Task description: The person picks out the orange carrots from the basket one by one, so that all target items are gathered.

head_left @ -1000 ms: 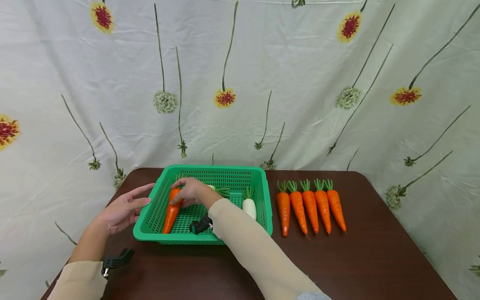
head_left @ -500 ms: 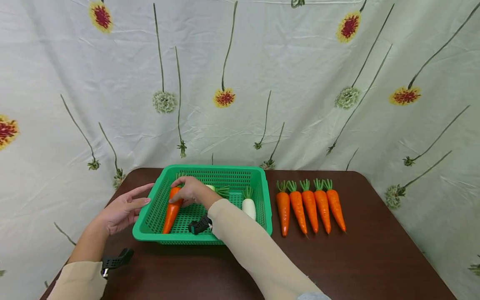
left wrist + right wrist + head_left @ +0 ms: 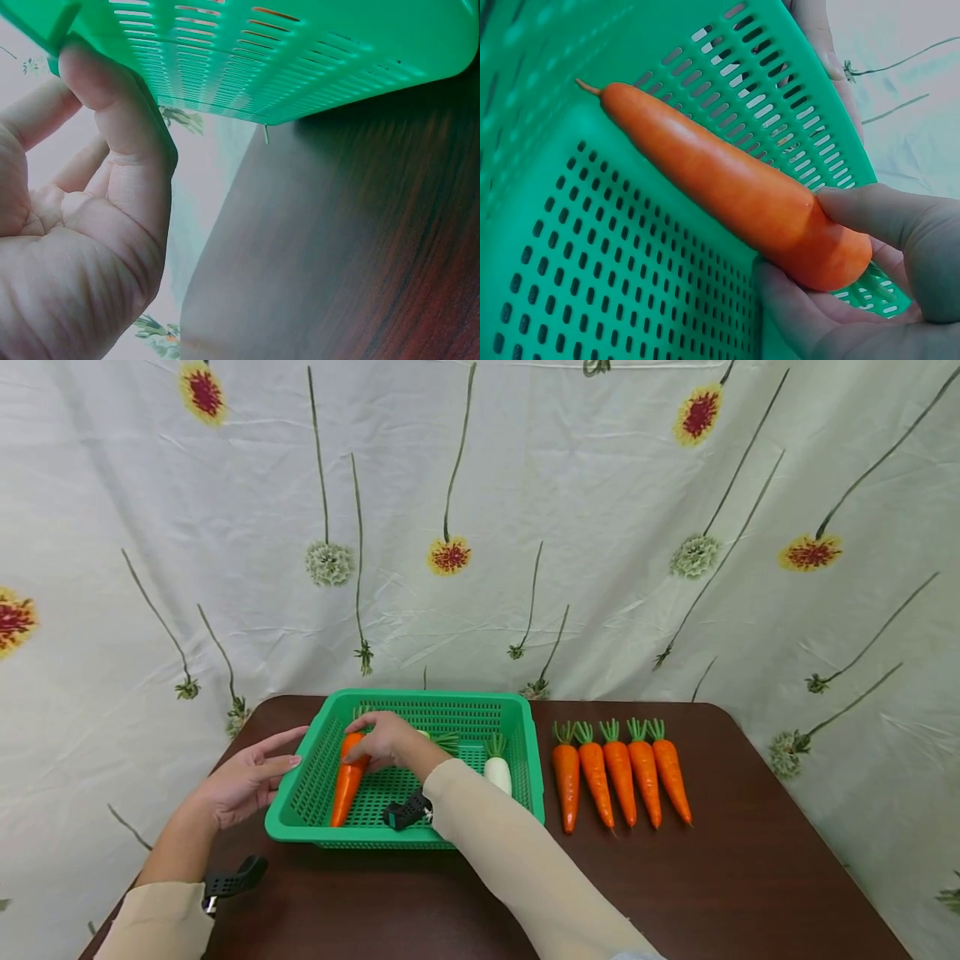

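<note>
Inside the green plastic basket [image 3: 435,695] my right hand [image 3: 384,739] holds an orange carrot [image 3: 347,795] near its leafy end. The right wrist view shows thumb and fingers pinching the thick end of the carrot [image 3: 720,184], its thin tip toward the basket wall. My left hand [image 3: 242,783] is at the basket's left side, thumb and index fingertips at the rim. In the left wrist view the fingers of that hand [image 3: 90,217] are mostly straight. A white radish [image 3: 497,775] lies at the basket's right, partly covered by my right sleeve. Green leaves [image 3: 447,742] show behind my right forearm.
Several carrots [image 3: 619,781] lie in a row on the dark wooden table [image 3: 750,860], right of the basket, leaves toward the back. A white flower-print cloth [image 3: 480,627] hangs behind the table. Black straps [image 3: 236,877] are on my wrists.
My right hand and the carrot in it have shifted slightly to the right within the basket. The left hand and the basket have stayed put.
</note>
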Available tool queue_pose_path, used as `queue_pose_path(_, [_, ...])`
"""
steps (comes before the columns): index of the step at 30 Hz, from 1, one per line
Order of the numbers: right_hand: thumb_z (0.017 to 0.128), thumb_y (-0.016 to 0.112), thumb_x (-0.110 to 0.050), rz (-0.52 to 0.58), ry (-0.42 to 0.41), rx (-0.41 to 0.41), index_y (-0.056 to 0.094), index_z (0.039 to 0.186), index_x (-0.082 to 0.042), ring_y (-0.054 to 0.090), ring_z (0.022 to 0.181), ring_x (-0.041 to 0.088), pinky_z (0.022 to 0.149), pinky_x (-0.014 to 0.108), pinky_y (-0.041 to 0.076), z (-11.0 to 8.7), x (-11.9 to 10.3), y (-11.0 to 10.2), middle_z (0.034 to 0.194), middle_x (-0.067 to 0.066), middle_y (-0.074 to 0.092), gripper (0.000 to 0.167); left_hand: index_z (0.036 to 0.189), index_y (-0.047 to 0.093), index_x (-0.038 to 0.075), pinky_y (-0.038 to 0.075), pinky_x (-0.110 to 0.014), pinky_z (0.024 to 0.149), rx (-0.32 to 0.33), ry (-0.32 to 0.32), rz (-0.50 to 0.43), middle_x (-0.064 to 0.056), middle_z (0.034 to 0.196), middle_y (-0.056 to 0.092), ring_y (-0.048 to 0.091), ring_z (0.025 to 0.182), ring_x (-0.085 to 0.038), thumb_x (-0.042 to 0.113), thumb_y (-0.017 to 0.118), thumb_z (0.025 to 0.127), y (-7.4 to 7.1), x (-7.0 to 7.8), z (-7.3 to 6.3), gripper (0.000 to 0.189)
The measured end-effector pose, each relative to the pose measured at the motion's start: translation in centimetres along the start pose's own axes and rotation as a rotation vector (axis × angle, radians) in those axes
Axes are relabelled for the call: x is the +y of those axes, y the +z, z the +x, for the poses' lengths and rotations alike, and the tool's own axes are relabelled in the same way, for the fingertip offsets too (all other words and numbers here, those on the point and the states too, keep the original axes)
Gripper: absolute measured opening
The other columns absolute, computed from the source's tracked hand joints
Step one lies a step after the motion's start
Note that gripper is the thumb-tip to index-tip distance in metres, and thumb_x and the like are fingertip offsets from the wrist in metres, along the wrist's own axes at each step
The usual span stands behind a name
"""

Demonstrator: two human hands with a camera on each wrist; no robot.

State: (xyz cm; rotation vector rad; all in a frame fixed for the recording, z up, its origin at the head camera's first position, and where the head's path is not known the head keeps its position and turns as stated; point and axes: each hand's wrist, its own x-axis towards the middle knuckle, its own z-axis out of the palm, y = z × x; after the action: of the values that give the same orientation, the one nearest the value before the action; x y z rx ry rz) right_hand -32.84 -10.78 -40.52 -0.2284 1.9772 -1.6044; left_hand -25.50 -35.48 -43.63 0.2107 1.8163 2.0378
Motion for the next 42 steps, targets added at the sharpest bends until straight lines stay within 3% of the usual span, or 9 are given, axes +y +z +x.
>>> queue_pose_path(14, [0.085, 0.077, 0.007, 0.101, -0.034, -0.014, 0.069, 0.131, -0.009, 0.072, 0.091, 0.034, 0.091, 0.056, 0.061, -0.5, -0.1, -0.8, 0.111, 0.015, 0.066, 0.050, 0.166, 0.004, 0.016, 0.062, -0.043, 0.089, -0.014, 0.001, -0.022, 0.002, 0.122, 0.075, 0.076, 0.106, -0.021, 0.009, 0.043, 0.110, -0.2, 0.1, 0.0, 0.068])
queue_pose_path(19, [0.087, 0.076, 0.004, 0.114, 0.003, -0.058, 0.067, 0.135, -0.014, 0.072, 0.095, 0.034, 0.091, 0.057, 0.060, -1.1, -0.3, -1.8, 0.110, 0.014, 0.067, 0.052, 0.166, 0.006, 0.016, 0.062, -0.043, 0.089, -0.011, 0.003, -0.028, 0.002, 0.122, 0.075, 0.076, 0.105, -0.020, 0.009, 0.044, 0.110, -0.1, 0.1, 0.0, 0.068])
queue_pose_path(30, [0.089, 0.074, 0.000, 0.179, -0.001, -0.111, 0.060, 0.141, -0.014, 0.073, 0.096, 0.031, 0.095, 0.057, 0.059, -1.5, -0.1, -4.3, 0.113, 0.011, 0.069, 0.055, 0.166, 0.005, 0.014, 0.063, -0.043, 0.087, 0.009, 0.003, -0.025, 0.001, 0.120, 0.076, 0.077, 0.102, -0.021, 0.009, 0.045, 0.110, 0.4, 0.2, -0.1, 0.070])
queue_pose_path(42, [0.089, 0.078, -0.004, 0.179, -0.013, -0.144, 0.056, 0.146, -0.018, 0.073, 0.097, 0.028, 0.080, 0.042, 0.063, -3.4, -0.6, -6.8, 0.116, 0.006, 0.068, 0.064, 0.166, 0.004, 0.013, 0.063, -0.043, 0.087, 0.009, 0.007, -0.026, -0.002, 0.121, 0.076, 0.077, 0.103, -0.022, 0.008, 0.046, 0.109, 0.6, 0.2, -0.4, 0.070])
